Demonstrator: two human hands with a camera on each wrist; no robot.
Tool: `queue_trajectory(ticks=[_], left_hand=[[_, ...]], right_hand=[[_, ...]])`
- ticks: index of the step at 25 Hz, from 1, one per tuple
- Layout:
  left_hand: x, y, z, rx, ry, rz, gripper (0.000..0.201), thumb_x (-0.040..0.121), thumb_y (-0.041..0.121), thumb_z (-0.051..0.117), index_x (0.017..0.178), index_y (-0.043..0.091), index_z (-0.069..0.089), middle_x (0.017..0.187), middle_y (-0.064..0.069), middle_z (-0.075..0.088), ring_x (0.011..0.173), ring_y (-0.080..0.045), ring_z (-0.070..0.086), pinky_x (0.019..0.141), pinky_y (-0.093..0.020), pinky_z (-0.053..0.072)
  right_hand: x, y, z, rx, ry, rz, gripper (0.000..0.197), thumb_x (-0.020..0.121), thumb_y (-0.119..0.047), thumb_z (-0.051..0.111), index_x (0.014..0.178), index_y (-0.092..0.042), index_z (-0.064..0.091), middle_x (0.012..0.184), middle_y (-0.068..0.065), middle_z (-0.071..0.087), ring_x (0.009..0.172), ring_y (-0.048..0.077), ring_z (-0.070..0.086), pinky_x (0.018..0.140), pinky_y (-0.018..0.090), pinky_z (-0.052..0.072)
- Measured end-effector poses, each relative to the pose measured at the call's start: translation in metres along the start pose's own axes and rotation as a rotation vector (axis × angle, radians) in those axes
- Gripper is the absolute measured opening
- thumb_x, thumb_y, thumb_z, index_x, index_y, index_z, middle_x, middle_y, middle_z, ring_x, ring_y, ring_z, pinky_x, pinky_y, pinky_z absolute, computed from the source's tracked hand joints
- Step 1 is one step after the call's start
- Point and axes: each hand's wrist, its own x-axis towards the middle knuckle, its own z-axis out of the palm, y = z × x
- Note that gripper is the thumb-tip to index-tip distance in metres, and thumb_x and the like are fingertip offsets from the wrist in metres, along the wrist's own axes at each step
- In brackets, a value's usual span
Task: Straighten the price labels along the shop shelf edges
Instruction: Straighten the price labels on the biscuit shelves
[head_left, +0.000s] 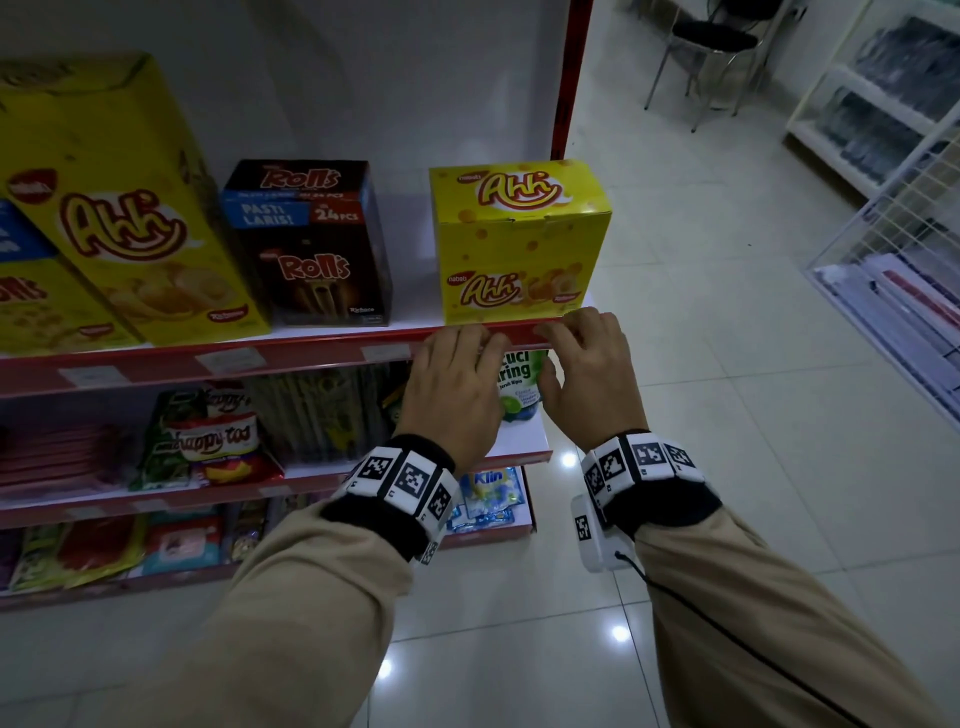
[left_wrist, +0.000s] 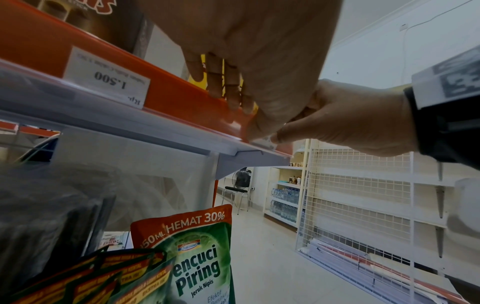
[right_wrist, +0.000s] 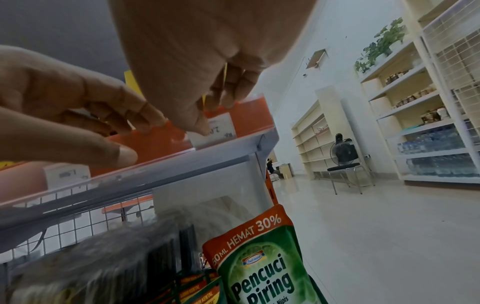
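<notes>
A red shelf edge strip (head_left: 311, 353) runs under the snack boxes, with white price labels (head_left: 231, 358) behind its clear cover. Both hands are at its right end, below the small yellow Ahh box (head_left: 514, 239). My left hand (head_left: 488, 345) curls its fingers (left_wrist: 228, 92) over the strip's top edge, thumb against the front. My right hand (head_left: 566, 332) does the same just to the right. Its thumb presses on a white price label (right_wrist: 221, 127), and its fingers (right_wrist: 228, 98) hook over the top. Another label reading 1.500 (left_wrist: 106, 78) sits further left.
A dark Rolls box (head_left: 311, 244) and tall yellow Ahh boxes (head_left: 114, 208) stand left on the same shelf. A green dish-soap pouch (head_left: 519, 379) and snack bags (head_left: 218, 441) fill the shelf below. To the right are tiled floor (head_left: 727, 415), a wire rack (head_left: 893, 249) and a chair (head_left: 711, 47).
</notes>
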Motion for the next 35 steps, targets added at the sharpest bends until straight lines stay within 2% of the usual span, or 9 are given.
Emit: queue_trajectory(ticks=[7,13,17,21,24,27,29,32,35], left_hand=[[0.005,-0.002,-0.003,-0.084,-0.095,-0.046,0.040,0.082,0.023,0.059,0.121,0.016,0.051,0.117,-0.006,0.048,0.104,-0.027,0.042,0.084,-0.038,0.037],[0.013,-0.003,-0.004,-0.223,-0.089,-0.140,0.030,0.092,0.031,0.049,0.118,0.017,0.053,0.117,-0.005,0.049,0.108,-0.026,0.042,0.091,-0.039,0.036],[0.011,-0.006,-0.001,-0.321,-0.036,-0.159,0.036,0.097,0.040,0.044,0.123,0.017,0.057,0.113,-0.006,0.052,0.106,-0.026,0.043,0.091,-0.039,0.037],[0.012,-0.005,0.000,-0.419,0.035,-0.189,0.038,0.095,0.046,0.047,0.116,0.017,0.060,0.111,-0.006,0.055,0.103,-0.025,0.044,0.087,-0.037,0.038],[0.012,-0.006,0.001,-0.456,0.045,-0.192,0.028,0.094,0.038,0.053,0.105,0.015,0.063,0.106,-0.006,0.056,0.100,-0.026,0.045,0.085,-0.038,0.039],[0.014,-0.011,0.000,-0.462,-0.002,-0.201,0.021,0.095,0.031,0.053,0.097,0.012,0.062,0.105,-0.007,0.055,0.100,-0.026,0.044,0.085,-0.039,0.039],[0.015,-0.014,-0.002,-0.422,-0.039,-0.181,0.020,0.095,0.030,0.052,0.097,0.012,0.060,0.107,-0.007,0.053,0.101,-0.026,0.043,0.086,-0.037,0.036],[0.016,-0.016,-0.006,-0.347,-0.079,-0.126,0.017,0.095,0.029,0.052,0.101,0.014,0.058,0.109,-0.005,0.051,0.103,-0.024,0.042,0.089,-0.035,0.035],[0.015,-0.015,-0.007,-0.367,-0.072,-0.128,0.020,0.096,0.032,0.049,0.107,0.016,0.056,0.111,-0.004,0.052,0.106,-0.023,0.043,0.091,-0.035,0.034]], right_hand=[[0.011,0.002,-0.005,-0.009,-0.146,0.030,0.014,0.082,-0.014,0.062,0.095,-0.007,0.064,0.095,0.014,0.061,0.092,0.036,0.049,0.075,0.045,0.042],[0.021,0.005,-0.015,0.374,-0.023,0.176,0.010,0.086,-0.009,0.063,0.091,-0.012,0.072,0.093,0.007,0.067,0.087,0.027,0.056,0.075,0.026,0.040],[0.018,-0.011,-0.011,0.851,0.019,0.473,0.010,0.085,-0.007,0.067,0.094,-0.010,0.069,0.084,0.004,0.070,0.076,0.012,0.066,0.072,0.025,0.054],[0.008,-0.024,-0.004,1.109,0.048,0.606,0.007,0.085,-0.005,0.067,0.092,-0.008,0.067,0.088,0.009,0.070,0.081,0.015,0.066,0.073,0.024,0.052],[0.007,-0.029,-0.002,1.265,0.084,0.697,0.013,0.085,-0.001,0.066,0.097,-0.003,0.063,0.087,0.013,0.068,0.079,0.018,0.065,0.073,0.028,0.054],[0.006,-0.027,-0.003,1.127,0.033,0.609,0.024,0.085,0.000,0.064,0.106,-0.011,0.062,0.091,0.014,0.068,0.083,0.020,0.065,0.074,0.032,0.055],[0.005,-0.023,-0.008,0.948,-0.012,0.485,0.027,0.086,-0.003,0.062,0.107,-0.019,0.065,0.087,0.002,0.068,0.081,0.011,0.064,0.071,0.024,0.053],[0.010,-0.012,-0.016,0.650,-0.100,0.307,0.016,0.085,-0.008,0.064,0.094,-0.020,0.070,0.083,-0.009,0.068,0.073,-0.006,0.058,0.064,0.004,0.039],[0.015,-0.001,-0.022,0.565,-0.061,0.294,0.015,0.084,-0.005,0.063,0.088,-0.019,0.068,0.080,-0.011,0.065,0.072,-0.013,0.057,0.065,0.000,0.037]])
